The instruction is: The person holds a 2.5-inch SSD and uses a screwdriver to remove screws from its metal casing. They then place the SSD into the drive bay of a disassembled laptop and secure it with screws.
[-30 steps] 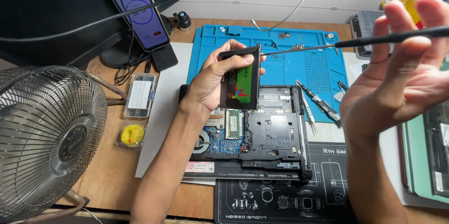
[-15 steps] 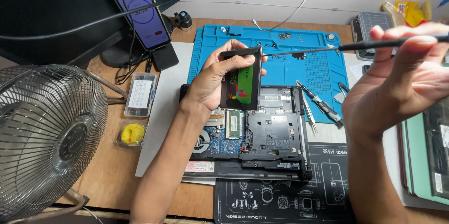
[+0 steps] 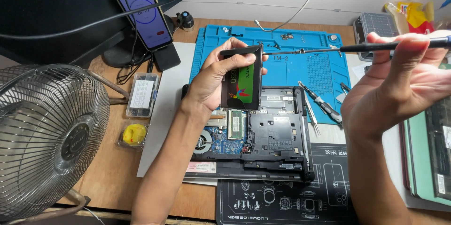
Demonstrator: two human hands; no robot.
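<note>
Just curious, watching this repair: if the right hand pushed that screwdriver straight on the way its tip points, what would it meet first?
Probably the drive held upright in the left hand. The right hand aims the screwdriver leftward, its tip at the drive's top edge; depth is unclear.

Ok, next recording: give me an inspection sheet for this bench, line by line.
Surface: wooden desk with blue repair mat and black mat.
Job's things: opened laptop, base up; black drive; long screwdriver, tip at the drive's top edge.
Clutter: tweezers, clear screw box, yellow item in a bag.
Grips: left hand holds the drive upright; right hand holds the screwdriver.
Cables: black leads by the phone.
Surroundings: fan, monitor.
</note>
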